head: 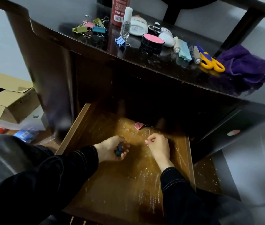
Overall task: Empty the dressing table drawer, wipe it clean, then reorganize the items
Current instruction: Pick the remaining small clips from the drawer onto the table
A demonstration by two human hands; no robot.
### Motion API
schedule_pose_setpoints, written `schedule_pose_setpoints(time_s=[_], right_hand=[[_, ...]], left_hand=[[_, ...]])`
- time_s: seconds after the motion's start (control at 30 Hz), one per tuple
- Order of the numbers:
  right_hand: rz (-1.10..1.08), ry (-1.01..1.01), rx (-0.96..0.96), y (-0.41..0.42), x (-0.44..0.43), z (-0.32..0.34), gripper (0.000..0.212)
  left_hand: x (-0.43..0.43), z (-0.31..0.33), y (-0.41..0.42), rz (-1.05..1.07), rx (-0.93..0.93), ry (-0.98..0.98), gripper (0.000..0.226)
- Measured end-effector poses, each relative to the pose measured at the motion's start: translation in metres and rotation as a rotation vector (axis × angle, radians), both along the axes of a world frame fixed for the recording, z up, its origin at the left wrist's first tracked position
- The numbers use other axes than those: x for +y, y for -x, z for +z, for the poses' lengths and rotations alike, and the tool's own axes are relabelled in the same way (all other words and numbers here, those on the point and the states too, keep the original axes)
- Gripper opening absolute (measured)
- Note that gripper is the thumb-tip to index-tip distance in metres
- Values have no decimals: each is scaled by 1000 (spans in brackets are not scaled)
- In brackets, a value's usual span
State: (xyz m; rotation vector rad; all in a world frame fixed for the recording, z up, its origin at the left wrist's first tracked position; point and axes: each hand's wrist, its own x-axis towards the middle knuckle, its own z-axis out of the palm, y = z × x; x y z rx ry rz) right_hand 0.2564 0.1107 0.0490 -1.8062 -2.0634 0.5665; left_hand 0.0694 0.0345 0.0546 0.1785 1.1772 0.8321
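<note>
The wooden drawer [83, 189] is pulled out below the dark dressing table [144, 62]. My left hand [110, 150] hovers inside it, fingers curled round some small dark teal and blue binder clips [119, 150]. My right hand [158, 146] is beside it over the drawer floor, fingers curled; whether it pinches something small I cannot tell. A pink binder clip [138, 125] lies at the shadowed back of the drawer. On the tabletop lie several coloured binder clips [89, 28], a blue clip [120, 40], a pink-lidded jar [152, 42], scissors [209, 61] and a purple cloth [245, 64].
A red bottle [119, 10], a clear spray bottle [126, 21], white containers [138, 25] and small tubes [183, 49] crowd the tabletop. Cardboard boxes [6, 98] and plastic packaging [26, 133] lie on the floor to the left. A dark cabinet door [229, 127] stands right of the drawer.
</note>
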Motion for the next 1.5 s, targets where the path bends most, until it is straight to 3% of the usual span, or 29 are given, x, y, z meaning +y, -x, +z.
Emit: schedule_pose_setpoints(time_s=[0.1,0.2,0.3,0.4,0.5,0.7,0.8,0.93,1.03,1.13,1.23,1.3,1.4,1.5], right_hand=[[118,170,435,17,-16,20,10],[279,285,537,27,-29,26,13],[128,174,421,22,-21,22,13],[-134,45,1,-2,-1,12,39],[-200,123,-255,-21,9,0,53],[-187,71,-326,-19,12,-7,21],[-140,78,-134,-17,8,-6,19],[66,291,542,4,-10,15,16],[221,380,648,22,-21,17,15],[100,244,511,37,-9,9,13],[-4,38,-148,43,24,5,32],[68,79,-433,47,43,3,40],[165,184,-489,51,61,-6,36],[225,139,-451,49,63,-13,27]], left_hand=[[0,5,0,80,-44,32,23],[1,10,-2,132,-142,60,22],[1,8,-2,-21,-114,12,26],[1,5,1,-102,-55,-37,25],[1,3,2,-86,-35,-45,22],[3,0,3,-35,-45,-16,17],[3,2,2,-7,-55,7,20],[3,5,0,89,-62,44,26],[2,11,0,178,-144,55,28],[3,11,4,120,-185,-2,23],[5,11,6,28,-134,-48,24],[7,12,7,48,-116,-53,28],[8,14,9,67,-104,-56,29],[8,14,10,81,-114,-63,28]])
